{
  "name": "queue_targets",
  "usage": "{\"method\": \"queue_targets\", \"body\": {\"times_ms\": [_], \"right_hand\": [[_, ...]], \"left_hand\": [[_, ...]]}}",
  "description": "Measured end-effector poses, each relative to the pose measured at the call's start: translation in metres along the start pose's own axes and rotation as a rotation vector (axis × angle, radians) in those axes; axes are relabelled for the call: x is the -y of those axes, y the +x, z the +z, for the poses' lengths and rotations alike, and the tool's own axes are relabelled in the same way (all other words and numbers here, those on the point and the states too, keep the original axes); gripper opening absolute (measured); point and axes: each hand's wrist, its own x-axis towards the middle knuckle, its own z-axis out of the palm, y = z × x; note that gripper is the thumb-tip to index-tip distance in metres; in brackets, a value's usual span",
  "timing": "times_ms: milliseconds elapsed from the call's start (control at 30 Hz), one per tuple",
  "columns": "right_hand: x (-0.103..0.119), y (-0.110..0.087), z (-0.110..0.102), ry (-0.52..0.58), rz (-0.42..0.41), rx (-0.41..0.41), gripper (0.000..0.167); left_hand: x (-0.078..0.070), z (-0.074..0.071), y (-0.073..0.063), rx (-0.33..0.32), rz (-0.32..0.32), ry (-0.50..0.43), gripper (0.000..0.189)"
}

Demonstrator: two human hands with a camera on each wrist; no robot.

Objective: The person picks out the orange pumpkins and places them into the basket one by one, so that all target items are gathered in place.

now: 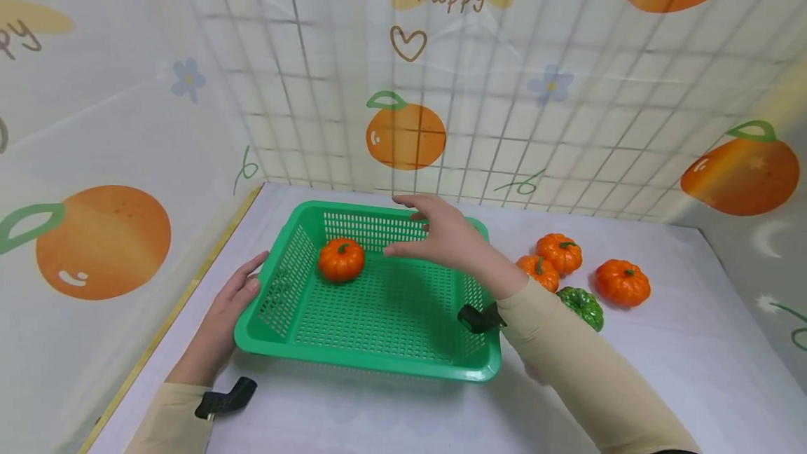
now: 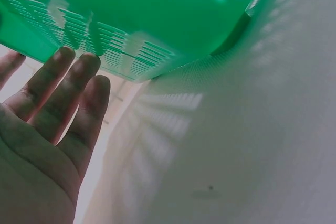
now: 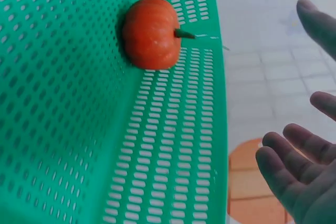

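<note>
A green plastic basket point(image 1: 372, 368) with slotted walls sits on the white table. One orange pumpkin point(image 1: 341, 260) lies inside it, near the far left corner, its dark green stem visible in the right wrist view. My left hand point(image 1: 228, 307) is at the basket's left side, its straight fingers right at the outer wall in the left wrist view. Above the basket's right half hovers my right hand point(image 1: 441, 233), holding nothing, with thumb and fingers spread apart. The pumpkin is to the left of this hand, away from its fingertips.
Right of the basket lie more orange pumpkins, one at the back point(image 1: 559, 253), one partly behind my right arm point(image 1: 539, 273) and one farther right point(image 1: 622, 283). A green pumpkin point(image 1: 581, 308) is partly covered by the sleeve. Behind the table hangs a printed curtain point(image 1: 479, 90) over a wire grid.
</note>
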Motion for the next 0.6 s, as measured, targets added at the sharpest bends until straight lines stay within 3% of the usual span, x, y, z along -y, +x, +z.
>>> {"method": "queue_targets", "body": {"times_ms": [267, 600], "right_hand": [[-0.006, -0.022, -0.02, 0.008, 0.031, 0.013, 0.098], [-0.01, -0.059, -0.046, 0.003, 0.102, -0.026, 0.093]], "left_hand": [[-0.003, 0.0, -0.001, 0.008, 0.001, 0.004, 0.049], [-0.002, -0.001, -0.001, 0.001, -0.012, 0.002, 0.05]]}}
